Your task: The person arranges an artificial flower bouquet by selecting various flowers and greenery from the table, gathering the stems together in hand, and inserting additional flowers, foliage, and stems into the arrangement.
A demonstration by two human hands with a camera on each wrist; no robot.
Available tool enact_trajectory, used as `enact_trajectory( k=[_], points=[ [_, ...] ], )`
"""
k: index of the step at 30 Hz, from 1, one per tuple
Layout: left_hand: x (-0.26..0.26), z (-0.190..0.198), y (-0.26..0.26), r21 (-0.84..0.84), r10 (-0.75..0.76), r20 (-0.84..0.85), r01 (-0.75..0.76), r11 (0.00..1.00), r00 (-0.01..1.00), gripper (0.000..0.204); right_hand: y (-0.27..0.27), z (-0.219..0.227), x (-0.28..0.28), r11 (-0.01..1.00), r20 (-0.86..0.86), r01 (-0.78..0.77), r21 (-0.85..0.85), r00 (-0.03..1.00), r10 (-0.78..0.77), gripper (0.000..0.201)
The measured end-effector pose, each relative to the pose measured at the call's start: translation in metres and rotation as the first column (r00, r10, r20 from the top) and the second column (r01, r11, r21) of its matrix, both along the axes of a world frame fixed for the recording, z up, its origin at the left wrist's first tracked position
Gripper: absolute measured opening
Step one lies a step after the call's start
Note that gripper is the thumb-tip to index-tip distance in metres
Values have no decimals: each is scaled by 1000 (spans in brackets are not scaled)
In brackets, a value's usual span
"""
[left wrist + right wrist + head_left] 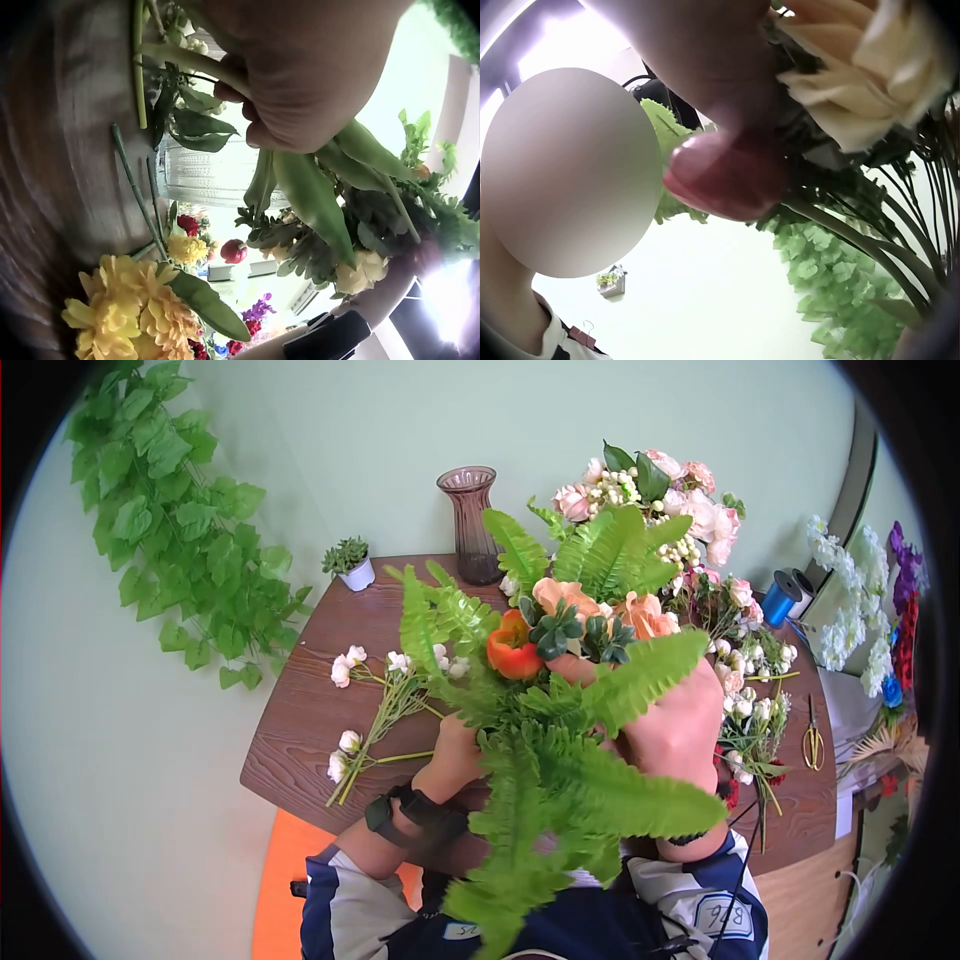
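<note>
A bouquet of artificial flowers fills the middle of the head view, with fern fronds [625, 550], peach roses [645, 615], an orange-red tulip [512, 648] and small succulents [557, 630]. My left hand [455, 755] grips its stems from below; in the left wrist view its fingers curl round a green stem above broad leaves [311, 199]. On the bouquet's right side, my right hand [675, 725] reaches in among the blooms, one fingertip near the tulip. Close under that hand, the tulip [724, 176] shows red in the right wrist view. Foliage hides most right fingers.
White-pink flower sprigs [390, 700] lie on the wooden table [310, 650] at left. A purple glass vase [475, 525] and small potted succulent [350, 563] stand at the back. To the right are more flowers [745, 710], gold scissors [813, 745] and a blue spool [780, 598].
</note>
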State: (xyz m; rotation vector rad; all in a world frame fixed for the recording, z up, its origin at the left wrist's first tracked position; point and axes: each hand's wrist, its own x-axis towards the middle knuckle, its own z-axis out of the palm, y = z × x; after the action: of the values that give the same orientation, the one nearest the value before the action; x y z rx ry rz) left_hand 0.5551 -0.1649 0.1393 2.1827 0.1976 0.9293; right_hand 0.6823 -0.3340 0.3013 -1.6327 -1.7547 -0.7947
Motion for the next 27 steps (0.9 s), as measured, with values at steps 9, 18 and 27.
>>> enact_trajectory(
  k=[9,18,27],
  points=[
    [2,-3,0,152,81,-3,-79,985,997,24,23,-5,-5,987,8,105,125,994,-107,40],
    [6,-29,8,-122,54,-18,-55,991,998,37,32,-14,0,981,54,171,88,983,-176,41],
    [12,-7,0,-102,1,-57,-7,995,998,41,26,-14,13,977,-56,-140,161,987,151,20]
  ],
)
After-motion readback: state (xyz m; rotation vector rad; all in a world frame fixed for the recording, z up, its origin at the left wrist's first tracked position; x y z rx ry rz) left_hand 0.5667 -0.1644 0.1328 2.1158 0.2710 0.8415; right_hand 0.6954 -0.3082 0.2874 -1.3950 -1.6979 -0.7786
